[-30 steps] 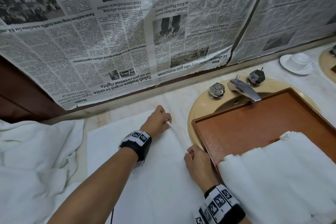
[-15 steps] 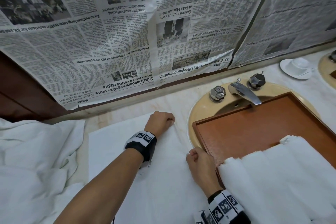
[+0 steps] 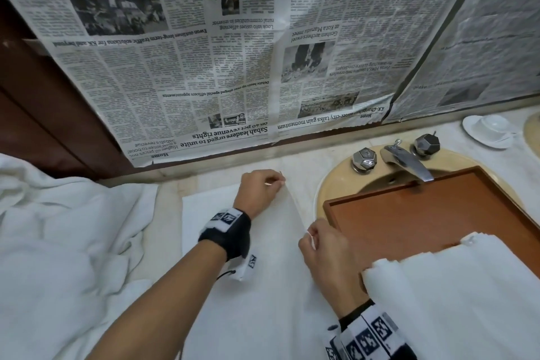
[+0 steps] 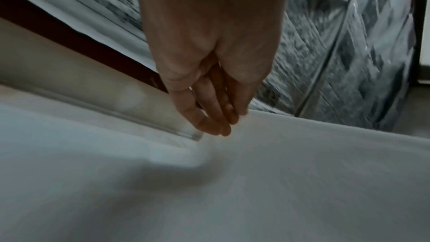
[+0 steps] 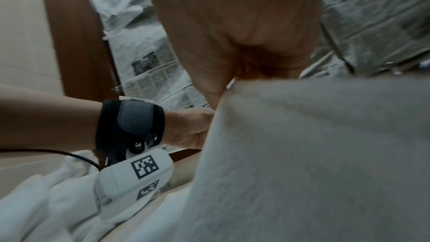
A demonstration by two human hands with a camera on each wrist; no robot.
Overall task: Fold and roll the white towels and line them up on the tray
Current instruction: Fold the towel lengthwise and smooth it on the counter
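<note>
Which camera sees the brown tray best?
The head view: the tray lies over the sink, with rolled towels at its near end. The left wrist view and the right wrist view show no tray.

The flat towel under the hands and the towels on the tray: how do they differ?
The flat towel lies spread in one layer on the counter; the towels on the tray are rolled and lined side by side. The left hand and right hand pinch the flat towel's edge; no hand holds the rolled ones. Both are plain white.
</note>
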